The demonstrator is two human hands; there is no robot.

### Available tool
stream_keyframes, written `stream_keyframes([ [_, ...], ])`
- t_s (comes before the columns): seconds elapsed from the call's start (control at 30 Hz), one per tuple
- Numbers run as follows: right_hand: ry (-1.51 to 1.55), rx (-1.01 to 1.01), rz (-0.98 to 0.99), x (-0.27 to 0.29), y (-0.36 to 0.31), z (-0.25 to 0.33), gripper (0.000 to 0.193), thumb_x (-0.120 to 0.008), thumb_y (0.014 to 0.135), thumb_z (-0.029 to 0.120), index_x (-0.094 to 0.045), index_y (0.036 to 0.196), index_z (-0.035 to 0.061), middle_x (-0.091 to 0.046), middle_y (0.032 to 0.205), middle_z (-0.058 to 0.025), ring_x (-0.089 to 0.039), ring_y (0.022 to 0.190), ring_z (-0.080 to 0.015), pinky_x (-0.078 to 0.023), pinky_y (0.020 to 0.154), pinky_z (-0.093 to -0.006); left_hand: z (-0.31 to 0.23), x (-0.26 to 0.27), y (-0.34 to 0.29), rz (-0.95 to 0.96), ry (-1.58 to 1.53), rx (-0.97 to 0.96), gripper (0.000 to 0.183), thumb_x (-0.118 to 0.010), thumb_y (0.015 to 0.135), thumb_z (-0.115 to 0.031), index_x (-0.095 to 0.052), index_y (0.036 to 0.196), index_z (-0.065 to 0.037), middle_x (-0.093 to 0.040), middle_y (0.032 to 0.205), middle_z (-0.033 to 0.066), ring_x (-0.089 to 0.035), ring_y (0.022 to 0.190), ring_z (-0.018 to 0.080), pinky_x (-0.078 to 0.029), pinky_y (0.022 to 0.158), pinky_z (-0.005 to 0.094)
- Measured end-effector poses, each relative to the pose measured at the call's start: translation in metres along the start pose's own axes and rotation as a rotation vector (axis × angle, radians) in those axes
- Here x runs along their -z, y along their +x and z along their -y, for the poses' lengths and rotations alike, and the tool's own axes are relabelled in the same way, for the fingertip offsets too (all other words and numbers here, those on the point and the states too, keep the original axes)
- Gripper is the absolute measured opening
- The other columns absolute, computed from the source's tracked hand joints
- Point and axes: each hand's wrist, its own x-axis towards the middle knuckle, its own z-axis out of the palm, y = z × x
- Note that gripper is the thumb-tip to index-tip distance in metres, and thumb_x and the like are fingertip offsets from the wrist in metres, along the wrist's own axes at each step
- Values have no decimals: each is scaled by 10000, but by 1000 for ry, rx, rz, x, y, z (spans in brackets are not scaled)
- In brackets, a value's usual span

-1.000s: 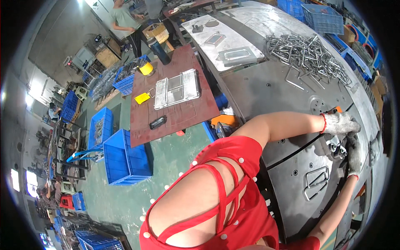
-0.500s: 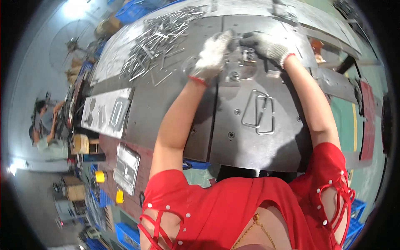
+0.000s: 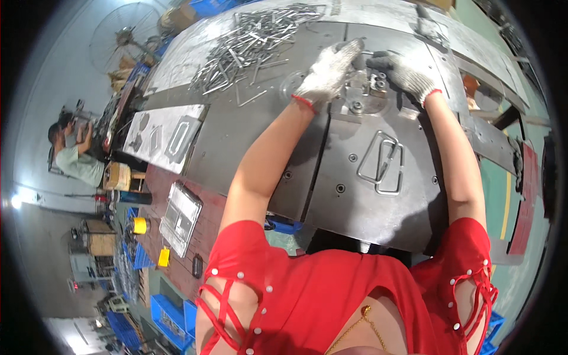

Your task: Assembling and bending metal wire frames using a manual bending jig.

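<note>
Here, the left hand (image 3: 331,71) and right hand (image 3: 408,74), both gloved, have fingers partly curled at opposite ends of a thin metal rod (image 3: 367,52) by a metal block (image 3: 356,94); how firmly they grip, I cannot tell. Nearer the body, two bent metal loops (image 3: 387,158) lie on the table (image 3: 349,216), right of a heap of rods (image 3: 254,44)

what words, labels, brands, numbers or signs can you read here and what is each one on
No readable words, labels, brands, numbers or signs.
Yellow tag: any print too small to read.
Dark mark on the pale table: too blurred to tell if it's writing.
Left glove, right glove: no lettering shows.
</note>
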Motion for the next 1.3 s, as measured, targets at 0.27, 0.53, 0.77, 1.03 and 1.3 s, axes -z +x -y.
stream_keyframes([
  [0.27, -73, 21, -52, -18, 3, -27, 407, -531, 911, 89, -665, 1285, 180, -594, 1374, -98, -549, 1259, -320, -447, 1062, -389, -29, 146, 14, -185, 1032, -102, 579, -533, 945, -508, -672, 1148, 16, -709, 948, 217, -674, 874, 329, -516, 810, 389],
  [0.53, -110, 22, -83, -18, 5, -26, 377, -541, 923, 119, -663, 1277, 158, -618, 1334, -126, -570, 1228, -336, -465, 1033, -406, 59, 216, -48, -400, 1119, 268, 432, -581, 876, -365, -685, 1209, -110, -682, 1185, 207, -643, 1119, 373, -502, 945, 446],
  [0.77, -32, -10, -115, -18, 38, -11, 343, -557, 930, 247, -688, 1136, 6, -690, 1082, -232, -646, 1042, -405, -504, 919, -452, 73, 208, -32, -351, 1359, 440, 369, -635, 752, -223, -668, 1065, -30, -706, 1062, 231, -686, 1023, 377, -545, 871, 450],
  [1.03, -188, -251, 172, -22, 88, 15, 505, -549, 927, 491, -736, 921, 22, -713, 897, -197, -684, 841, -382, -521, 787, -446, 65, 208, -50, -410, 469, 327, 470, -631, 787, -227, -663, 1183, 22, -723, 970, 105, -655, 865, 193, -507, 790, 342],
  [1.3, -18, -266, 201, -24, 84, 3, 704, -550, 886, 682, -733, 1092, 34, -717, 966, -212, -676, 918, -337, -498, 866, -439, 43, 205, -36, -243, 509, 3, 399, -635, 958, -217, -624, 1275, 25, -705, 1075, 76, -621, 931, 123, -495, 830, 270],
])
